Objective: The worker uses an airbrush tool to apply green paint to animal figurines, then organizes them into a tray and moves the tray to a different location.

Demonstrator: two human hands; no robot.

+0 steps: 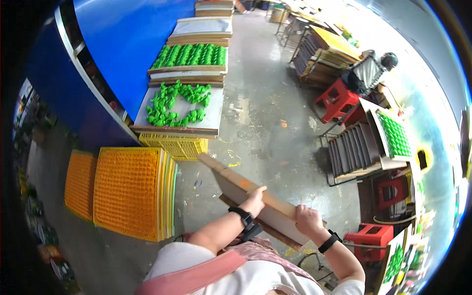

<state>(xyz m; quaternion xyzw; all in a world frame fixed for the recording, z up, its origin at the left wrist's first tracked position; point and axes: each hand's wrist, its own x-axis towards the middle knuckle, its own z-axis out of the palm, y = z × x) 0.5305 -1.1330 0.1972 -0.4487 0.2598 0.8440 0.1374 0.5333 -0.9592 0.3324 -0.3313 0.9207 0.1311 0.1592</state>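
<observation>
I carry a flat wooden-framed board (235,186) tilted in front of me above the concrete floor. My left hand (255,198) grips its upper edge near the middle. My right hand (308,221) grips the same edge closer to my body. Both wrists wear black bands. Ahead on the left a similar board (212,114) lies on a low stack, with loose green moulded pieces (173,104) scattered on it. Behind it another board bears neat rows of green pieces (191,55).
Orange perforated trays (129,191) and a yellow crate (177,146) lie on the left by a blue wall (132,44). On the right stand a rack of dark trays (353,147), red stools (337,100), and a seated person (368,71) at a bench.
</observation>
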